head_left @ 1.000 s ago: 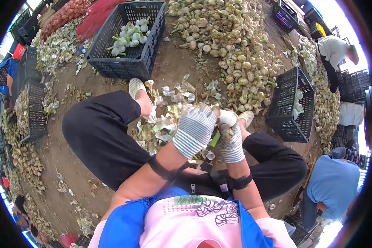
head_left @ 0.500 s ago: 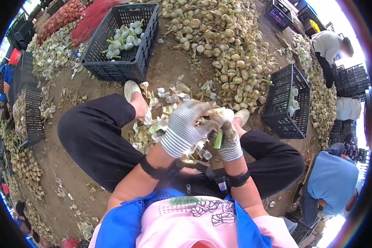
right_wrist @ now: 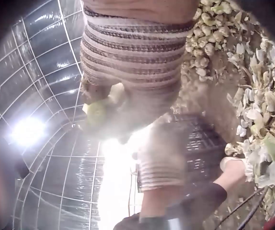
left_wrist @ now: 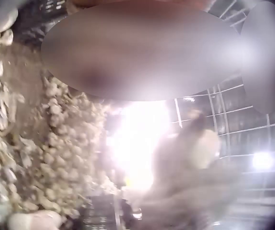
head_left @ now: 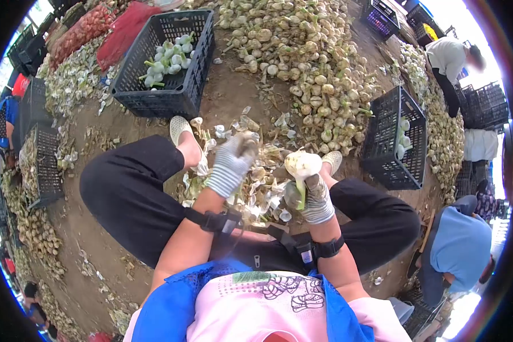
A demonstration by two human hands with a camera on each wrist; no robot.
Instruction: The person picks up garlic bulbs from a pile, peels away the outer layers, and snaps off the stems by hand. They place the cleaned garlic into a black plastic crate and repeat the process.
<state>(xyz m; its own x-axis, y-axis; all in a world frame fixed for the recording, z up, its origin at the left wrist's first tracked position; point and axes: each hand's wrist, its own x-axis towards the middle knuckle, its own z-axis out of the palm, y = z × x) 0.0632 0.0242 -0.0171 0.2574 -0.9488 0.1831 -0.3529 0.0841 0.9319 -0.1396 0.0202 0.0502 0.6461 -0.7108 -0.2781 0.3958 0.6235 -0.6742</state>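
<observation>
In the head view my right hand [head_left: 314, 199], in a striped glove, grips a garlic bulb [head_left: 303, 164] with its pale root end up and green stem pointing down. The cut stem end [right_wrist: 96, 112] pokes out beside the glove in the right wrist view. My left hand [head_left: 233, 162], also gloved, is apart from the bulb, to its left over the loose peelings [head_left: 262, 191]. Its dirty fingertips are blurred, and I cannot tell whether they hold a bit of skin. In the left wrist view the near hand is a blur.
A black crate [head_left: 179, 97] with several trimmed bulbs stands ahead on the left. Another crate [head_left: 402, 165] with white bulbs stands on the right. Between them spreads a heap of unpeeled garlic [head_left: 319, 85]. People [head_left: 459, 239] sit and bend at the right.
My left hand has come off the garlic bulb and moved left, away from it. The right hand keeps its grip, and more of the bulb's pale root end shows now.
</observation>
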